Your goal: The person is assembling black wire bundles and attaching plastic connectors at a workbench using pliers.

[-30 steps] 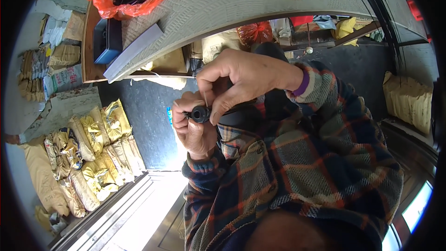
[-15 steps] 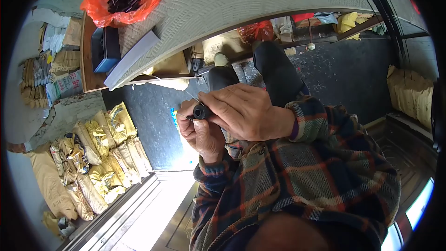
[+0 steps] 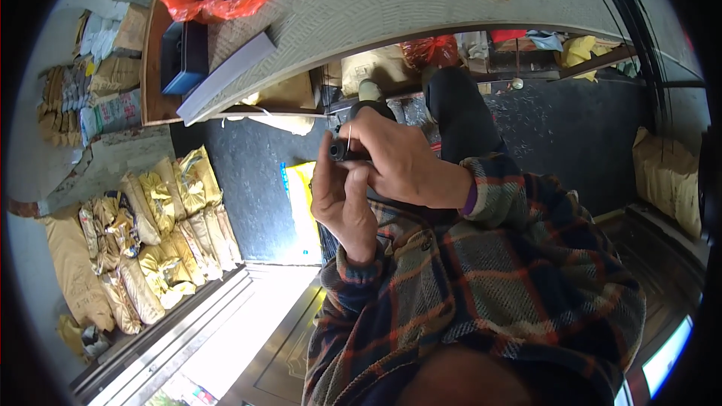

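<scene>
Black tube (image 3: 341, 151) is pinched by right hand (image 3: 406, 164) near frame centre; left hand's (image 3: 347, 209) grip I cannot tell. It could slip if that pinch loosens.

Left hand's grip just opened up, heads up
So the left hand (image 3: 344, 214) had its fingers curled round the black tube (image 3: 338, 151) half a second ago; now they're way straighter, and the thumb's slid from under the open end toward the right hand (image 3: 414, 167). That thin pale sliver (image 3: 350, 135) slanted left before, now it's near upright. Also, more yellow bag (image 3: 303, 199) shows on the floor.
</scene>
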Tool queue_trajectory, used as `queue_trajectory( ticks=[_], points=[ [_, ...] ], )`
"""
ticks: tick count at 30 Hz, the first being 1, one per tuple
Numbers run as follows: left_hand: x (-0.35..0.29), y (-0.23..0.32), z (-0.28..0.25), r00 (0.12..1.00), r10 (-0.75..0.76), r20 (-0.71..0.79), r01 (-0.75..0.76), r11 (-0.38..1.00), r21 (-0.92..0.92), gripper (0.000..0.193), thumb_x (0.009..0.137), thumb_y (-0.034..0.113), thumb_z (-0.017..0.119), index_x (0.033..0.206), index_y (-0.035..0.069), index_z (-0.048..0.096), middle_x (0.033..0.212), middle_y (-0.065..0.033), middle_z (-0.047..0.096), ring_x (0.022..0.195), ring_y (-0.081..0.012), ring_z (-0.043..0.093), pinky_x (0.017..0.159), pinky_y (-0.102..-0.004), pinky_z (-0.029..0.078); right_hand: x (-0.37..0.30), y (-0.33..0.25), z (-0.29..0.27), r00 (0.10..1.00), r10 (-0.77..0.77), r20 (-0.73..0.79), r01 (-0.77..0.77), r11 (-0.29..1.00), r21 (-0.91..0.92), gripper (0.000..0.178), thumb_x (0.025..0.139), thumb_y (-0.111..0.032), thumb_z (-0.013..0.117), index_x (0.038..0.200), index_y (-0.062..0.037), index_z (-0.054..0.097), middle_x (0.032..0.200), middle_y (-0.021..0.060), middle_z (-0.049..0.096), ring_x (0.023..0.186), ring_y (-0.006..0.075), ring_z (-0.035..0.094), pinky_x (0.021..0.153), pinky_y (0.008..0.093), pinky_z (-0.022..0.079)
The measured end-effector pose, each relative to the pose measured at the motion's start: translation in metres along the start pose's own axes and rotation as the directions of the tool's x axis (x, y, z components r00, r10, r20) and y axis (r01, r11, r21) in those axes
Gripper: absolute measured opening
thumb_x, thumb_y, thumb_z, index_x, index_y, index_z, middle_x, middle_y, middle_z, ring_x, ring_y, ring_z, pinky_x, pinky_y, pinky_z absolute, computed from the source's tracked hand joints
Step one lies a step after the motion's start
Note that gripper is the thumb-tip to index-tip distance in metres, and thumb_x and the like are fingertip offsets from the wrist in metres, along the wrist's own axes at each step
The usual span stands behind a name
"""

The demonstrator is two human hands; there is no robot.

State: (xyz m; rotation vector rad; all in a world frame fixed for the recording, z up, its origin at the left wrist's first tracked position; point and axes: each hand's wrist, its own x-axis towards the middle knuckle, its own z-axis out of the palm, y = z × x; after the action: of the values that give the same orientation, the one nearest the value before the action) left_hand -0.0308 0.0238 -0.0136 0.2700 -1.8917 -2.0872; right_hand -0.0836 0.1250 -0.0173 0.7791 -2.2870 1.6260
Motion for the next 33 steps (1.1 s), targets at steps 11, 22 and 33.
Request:
queue_trajectory(
  ticks=[11, 22, 33],
  points=[
    [0.010, 0.021, -0.024, 0.865, 0.373, 0.336, -0.458, 0.861, 0.221, 0.039, 0.086, 0.017, 0.049, 0.115, -0.009, 0.047, 0.108, -0.0238, 0.058, 0.113, -0.0323, 0.050, 0.105, -0.0461, 0.020, -0.016, 0.007, -0.010, 0.977, -0.206, -0.055, 0.211, 0.971, 0.115, 0.022, 0.070, 0.001, 0.066, 0.091, 0.0006, 0.060, 0.088, 0.0105, 0.061, 0.075, 0.0236, 0.061, 0.063, 0.0296, 0.049],
    [0.016, 0.026, -0.017, 0.844, 0.387, 0.373, -0.466, 0.872, 0.151, 0.032, 0.077, 0.021, 0.065, 0.097, -0.002, 0.057, 0.089, -0.0122, 0.063, 0.093, -0.0230, 0.058, 0.106, -0.0511, 0.012, -0.018, 0.016, -0.015, 0.947, -0.320, 0.012, 0.307, 0.920, 0.244, 0.024, 0.067, 0.001, 0.068, 0.090, 0.0016, 0.061, 0.084, 0.0091, 0.059, 0.069, 0.0219, 0.060, 0.055, 0.0304, 0.048],
    [0.031, 0.014, -0.010, 0.791, 0.330, 0.515, -0.366, 0.930, -0.034, 0.031, 0.070, 0.033, 0.071, 0.083, 0.007, 0.061, 0.080, -0.0028, 0.062, 0.091, -0.0234, 0.059, 0.105, -0.0498, 0.014, -0.017, 0.027, -0.029, 0.945, -0.266, 0.188, 0.192, 0.922, 0.336, 0.035, 0.069, 0.001, 0.067, 0.102, -0.0051, 0.062, 0.089, 0.0092, 0.060, 0.079, 0.0242, 0.062, 0.064, 0.0302, 0.050]
  ],
)
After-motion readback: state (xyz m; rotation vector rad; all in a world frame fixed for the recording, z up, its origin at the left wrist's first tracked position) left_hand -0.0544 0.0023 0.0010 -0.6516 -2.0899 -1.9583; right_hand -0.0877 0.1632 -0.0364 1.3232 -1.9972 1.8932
